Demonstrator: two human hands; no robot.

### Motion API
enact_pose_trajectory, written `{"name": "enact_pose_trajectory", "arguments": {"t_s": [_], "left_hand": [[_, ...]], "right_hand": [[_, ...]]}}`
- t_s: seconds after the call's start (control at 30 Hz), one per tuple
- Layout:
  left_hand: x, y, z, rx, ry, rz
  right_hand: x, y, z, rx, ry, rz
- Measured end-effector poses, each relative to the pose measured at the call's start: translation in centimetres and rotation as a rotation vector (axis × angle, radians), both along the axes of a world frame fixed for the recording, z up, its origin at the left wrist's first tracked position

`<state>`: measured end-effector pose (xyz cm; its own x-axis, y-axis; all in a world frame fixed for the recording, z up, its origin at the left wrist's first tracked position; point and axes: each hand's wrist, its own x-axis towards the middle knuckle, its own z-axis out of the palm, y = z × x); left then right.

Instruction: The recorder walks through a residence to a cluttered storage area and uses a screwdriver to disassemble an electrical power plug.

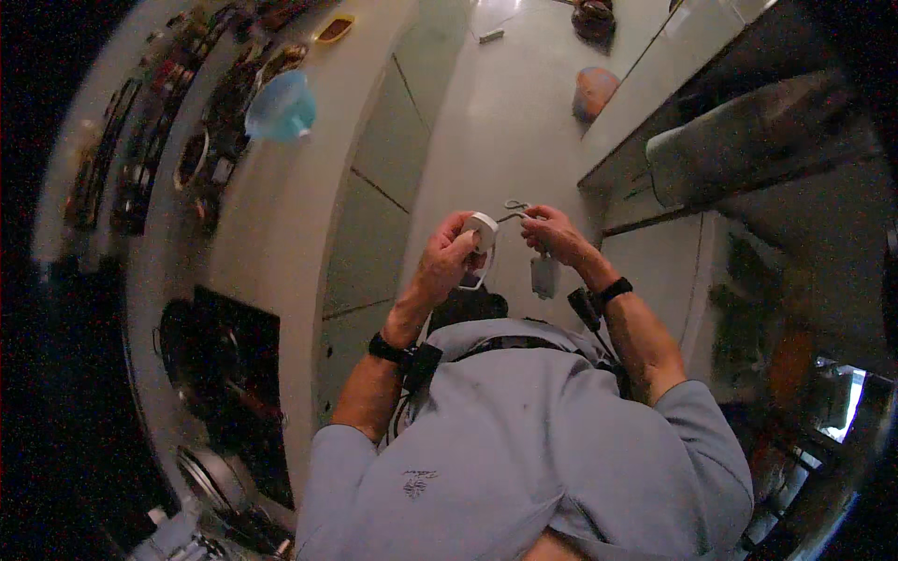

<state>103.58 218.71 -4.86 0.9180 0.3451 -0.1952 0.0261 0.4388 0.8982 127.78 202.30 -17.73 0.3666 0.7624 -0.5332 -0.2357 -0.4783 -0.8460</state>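
One left hand (443, 262): fingers clamped on white rounded plastic piece (483, 227)
Right hand (558, 237): fingertips together on thin white cord (511, 218)
White piece: held aloft, beyond the pale smooth counter's (285, 220) right edge

Smooth, plastic-looking white device (483, 223)

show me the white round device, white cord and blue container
White round device (482, 227): head view, middle of its body.
White cord (511, 217): head view, stretch right of the device.
Blue container (280, 105): head view, middle of its side.
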Motion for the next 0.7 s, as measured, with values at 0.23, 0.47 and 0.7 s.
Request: {"name": "enact_pose_trajectory", "arguments": {"t_s": [0.23, 0.47, 0.7], "left_hand": [[11.2, 11.0, -0.6, 0.231, -0.131, -0.102], [18.7, 24.8, 0.7, -0.452, 0.055, -0.216], [21.8, 24.1, 4.3, -0.044, 0.053, -0.333]], "right_hand": [[8.7, 8.8, 1.6, -0.044, 0.025, -0.061], [12.7, 19.6, 4.8, -0.018, 0.126, -0.253], [15.2, 17.2, 7.0, 0.050, 0.090, -0.351]]}}
